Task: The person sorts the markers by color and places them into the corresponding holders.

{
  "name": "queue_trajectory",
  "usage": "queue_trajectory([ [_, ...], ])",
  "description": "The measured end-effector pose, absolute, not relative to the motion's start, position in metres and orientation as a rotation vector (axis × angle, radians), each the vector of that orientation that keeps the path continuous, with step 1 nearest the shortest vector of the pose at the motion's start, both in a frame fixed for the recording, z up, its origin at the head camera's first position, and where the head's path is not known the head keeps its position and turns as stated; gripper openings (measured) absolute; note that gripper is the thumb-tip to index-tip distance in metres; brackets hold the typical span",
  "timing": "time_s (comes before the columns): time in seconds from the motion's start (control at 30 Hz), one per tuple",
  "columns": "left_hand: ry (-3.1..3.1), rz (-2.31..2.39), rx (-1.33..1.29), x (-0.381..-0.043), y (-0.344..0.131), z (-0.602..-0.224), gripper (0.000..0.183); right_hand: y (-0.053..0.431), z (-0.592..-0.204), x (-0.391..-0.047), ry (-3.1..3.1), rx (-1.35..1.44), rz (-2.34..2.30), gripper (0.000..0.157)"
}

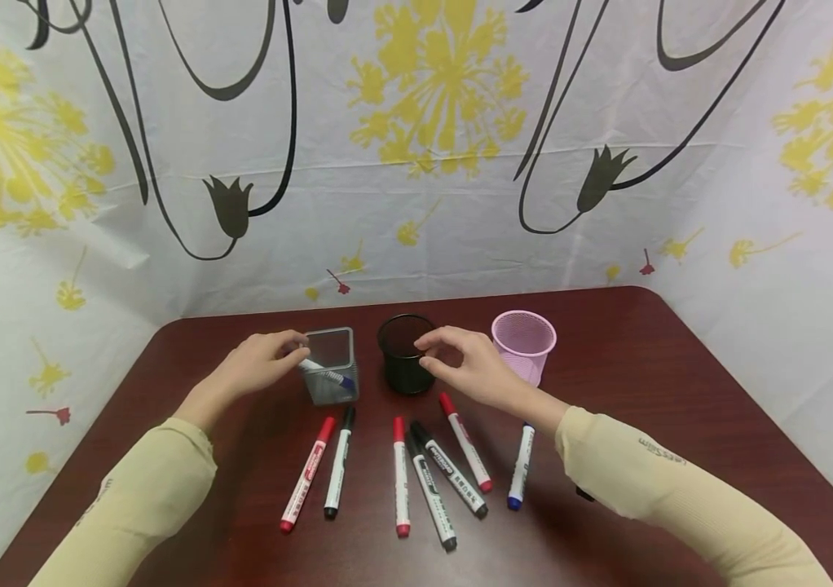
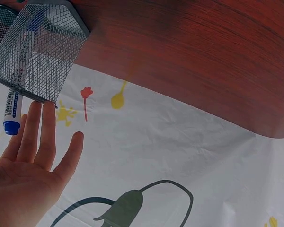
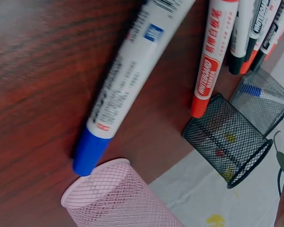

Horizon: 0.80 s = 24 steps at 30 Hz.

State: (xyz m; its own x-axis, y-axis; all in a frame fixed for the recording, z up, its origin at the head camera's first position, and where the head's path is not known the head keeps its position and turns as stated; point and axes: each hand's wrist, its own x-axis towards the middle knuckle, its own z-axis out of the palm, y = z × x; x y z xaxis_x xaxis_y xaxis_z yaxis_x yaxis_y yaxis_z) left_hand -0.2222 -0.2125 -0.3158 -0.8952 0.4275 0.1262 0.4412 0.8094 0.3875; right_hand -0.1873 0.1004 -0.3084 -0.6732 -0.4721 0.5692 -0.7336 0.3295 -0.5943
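Note:
My left hand (image 1: pixel 258 363) is at the left rim of a square grey mesh pen holder (image 1: pixel 321 393). A blue-capped whiteboard marker (image 2: pixel 12 111) leans inside that holder, its upper end poking out past the rim. In the left wrist view the fingers (image 2: pixel 47 146) are extended, their tips at the rim beside the marker, not wrapped round it. My right hand (image 1: pixel 469 367) hovers at the right side of a round black mesh pen holder (image 1: pixel 405 375), thumb and forefinger apart with nothing between them.
A round pink mesh holder (image 1: pixel 522 346) stands at the back right. Several markers lie on the dark wooden table (image 1: pixel 226 522): red ones (image 1: pixel 306 477), black ones (image 1: pixel 339 465) and a blue one (image 1: pixel 522 465) under the right forearm. A patterned white sheet (image 1: pixel 424 244) hangs behind.

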Motion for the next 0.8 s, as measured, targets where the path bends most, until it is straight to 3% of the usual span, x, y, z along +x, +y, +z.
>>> queue_trajectory([
  [0.23,-2.956,-0.635,-0.712,-0.225,-0.213,-0.317,0.031,0.114,-0.335,-0.198,-2.32,1.127,1.201,0.021],
  [0.8,-2.945,-0.64,-0.713,-0.225,-0.213,-0.317,0.03,0.138,-0.348,-0.191,-2.349,1.178,1.09,0.019],
])
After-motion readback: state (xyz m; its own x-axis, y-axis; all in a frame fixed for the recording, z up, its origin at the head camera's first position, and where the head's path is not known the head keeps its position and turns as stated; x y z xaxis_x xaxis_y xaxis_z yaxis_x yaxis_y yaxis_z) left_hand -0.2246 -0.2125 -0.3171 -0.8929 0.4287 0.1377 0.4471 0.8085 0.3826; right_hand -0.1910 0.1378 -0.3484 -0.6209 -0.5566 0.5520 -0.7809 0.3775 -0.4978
